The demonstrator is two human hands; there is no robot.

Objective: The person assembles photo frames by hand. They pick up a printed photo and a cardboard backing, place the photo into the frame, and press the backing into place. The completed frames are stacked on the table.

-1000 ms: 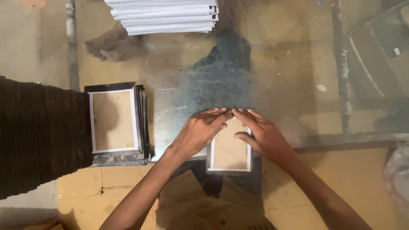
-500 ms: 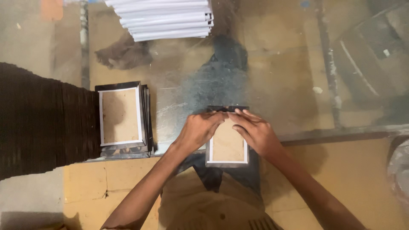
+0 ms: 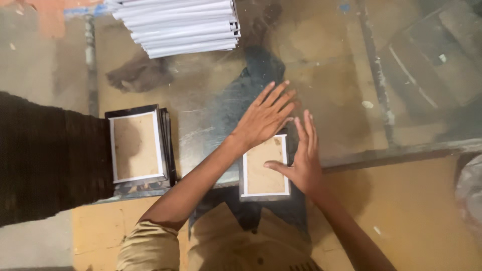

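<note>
The left hand [image 3: 263, 118] lies flat, fingers spread, over the top of a picture frame [image 3: 264, 173] on the glass surface [image 3: 331, 100]; the right hand [image 3: 304, 160], open, seems to steady its right edge.

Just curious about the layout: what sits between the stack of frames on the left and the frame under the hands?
Only bare glass tabletop separates the stack of frames from the frame in the head view; the left forearm crosses it.

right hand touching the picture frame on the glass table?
Touching. The head view shows the right hand set edge-on against the right side of the picture frame, thumb lying across its brown backing board.
</note>
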